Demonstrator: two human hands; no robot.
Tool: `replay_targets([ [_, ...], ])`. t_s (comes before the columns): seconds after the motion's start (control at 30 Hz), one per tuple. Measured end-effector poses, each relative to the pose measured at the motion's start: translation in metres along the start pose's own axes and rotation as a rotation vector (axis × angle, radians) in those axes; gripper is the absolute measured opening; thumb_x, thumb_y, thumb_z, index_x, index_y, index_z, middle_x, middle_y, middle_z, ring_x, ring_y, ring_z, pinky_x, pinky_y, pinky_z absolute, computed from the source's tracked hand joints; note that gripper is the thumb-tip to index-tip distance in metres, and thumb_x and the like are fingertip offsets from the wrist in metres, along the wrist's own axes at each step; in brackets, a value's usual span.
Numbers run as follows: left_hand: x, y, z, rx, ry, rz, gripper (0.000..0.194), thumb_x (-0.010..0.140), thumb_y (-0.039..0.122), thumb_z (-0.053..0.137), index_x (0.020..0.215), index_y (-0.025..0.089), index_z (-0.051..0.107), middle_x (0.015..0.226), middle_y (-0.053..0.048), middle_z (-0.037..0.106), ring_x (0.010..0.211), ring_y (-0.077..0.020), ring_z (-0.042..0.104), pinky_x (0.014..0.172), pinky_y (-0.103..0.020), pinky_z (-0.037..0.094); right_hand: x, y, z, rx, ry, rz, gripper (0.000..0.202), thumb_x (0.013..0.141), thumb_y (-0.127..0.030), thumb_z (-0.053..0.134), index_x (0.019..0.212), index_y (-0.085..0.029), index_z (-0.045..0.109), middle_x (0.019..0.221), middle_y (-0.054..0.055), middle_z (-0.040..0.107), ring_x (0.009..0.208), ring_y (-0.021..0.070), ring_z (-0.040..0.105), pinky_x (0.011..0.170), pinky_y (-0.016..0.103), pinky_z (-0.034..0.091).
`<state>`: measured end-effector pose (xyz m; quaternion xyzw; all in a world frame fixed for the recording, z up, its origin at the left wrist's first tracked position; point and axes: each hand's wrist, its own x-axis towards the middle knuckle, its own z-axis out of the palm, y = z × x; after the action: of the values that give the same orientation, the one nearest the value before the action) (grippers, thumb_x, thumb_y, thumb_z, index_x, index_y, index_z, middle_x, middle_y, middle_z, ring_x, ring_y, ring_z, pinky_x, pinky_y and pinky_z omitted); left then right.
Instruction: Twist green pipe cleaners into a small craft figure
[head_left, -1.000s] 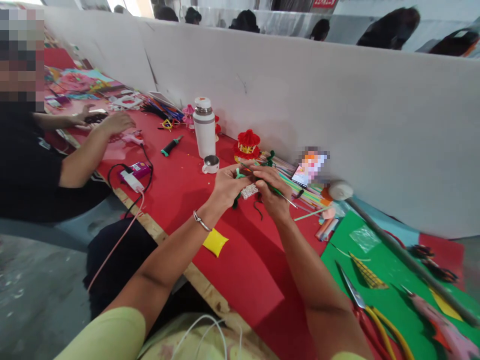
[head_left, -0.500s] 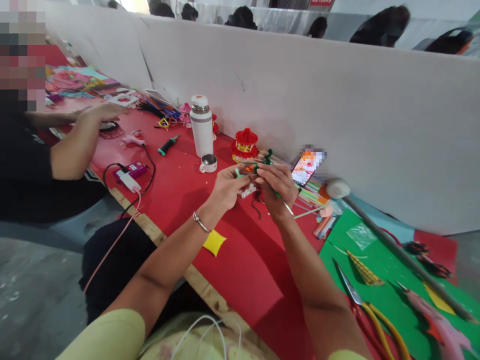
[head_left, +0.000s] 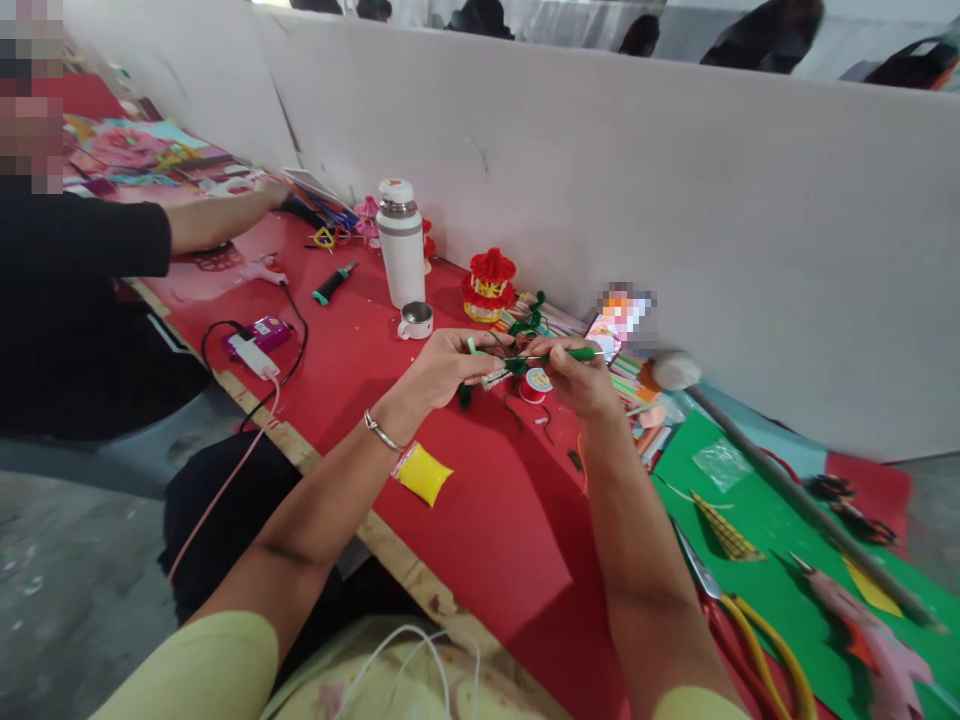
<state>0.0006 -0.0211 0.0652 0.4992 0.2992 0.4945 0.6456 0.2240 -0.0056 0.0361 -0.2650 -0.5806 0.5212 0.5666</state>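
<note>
My left hand (head_left: 442, 368) is closed in a pinch on a dark green fuzzy piece (head_left: 516, 366), which looks like twisted chenille stem. A pale green stick (head_left: 472, 346) pokes up between its fingers. In my right hand (head_left: 585, 380) is a green-handled tool (head_left: 582, 354) with a thin metal shaft, held level. The shaft points left and meets the fuzzy piece; its tip is hidden there. Just below the hands stands a spool of red thread (head_left: 534, 390). Small white beads (head_left: 495, 379) lie partly hidden under my left fingers.
A white thermos (head_left: 402, 250) and its cup (head_left: 415, 321) stand left of a red-and-yellow lantern (head_left: 489, 285). A phone (head_left: 616, 322) leans on the wall. Scissors (head_left: 742, 630) and a pink glue gun (head_left: 862, 630) lie right. A co-worker's arm (head_left: 225, 215) reaches across the left.
My right hand has turned and moved right, off the fuzzy piece; the tool has swung from slanting toward my wrist to level. The thread spool has come into view. The co-worker's arm has reached farther out.
</note>
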Motion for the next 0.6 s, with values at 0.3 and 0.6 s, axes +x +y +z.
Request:
replay_targets([
  [0.3,-0.001,0.003,0.004,0.144,0.081,-0.019,0.035,0.059,0.019,0.084,0.093,0.014,0.086,0.061,0.001,0.068,0.045,-0.0055,0.045,0.047,-0.023,0.034,-0.001,-0.021,-0.013,-0.308,-0.152,-0.100,0.020,0.091,-0.046,0.081,0.088,-0.028,0.088,0.091,0.003,0.085,0.089,0.0232,0.080,0.084,0.039,0.063],
  [0.6,0.000,0.006,0.006,0.287,0.211,0.129,0.030,0.062,0.018,0.083,0.091,0.014,0.088,0.077,-0.003,0.078,0.066,-0.0126,0.062,0.061,-0.025,0.047,-0.006,-0.042,0.011,-0.484,-0.088,-0.190,0.019,0.094,-0.045,0.079,0.096,-0.028,0.088,0.094,0.004,0.085,0.090,0.0211,0.079,0.084,0.036,0.063],
])
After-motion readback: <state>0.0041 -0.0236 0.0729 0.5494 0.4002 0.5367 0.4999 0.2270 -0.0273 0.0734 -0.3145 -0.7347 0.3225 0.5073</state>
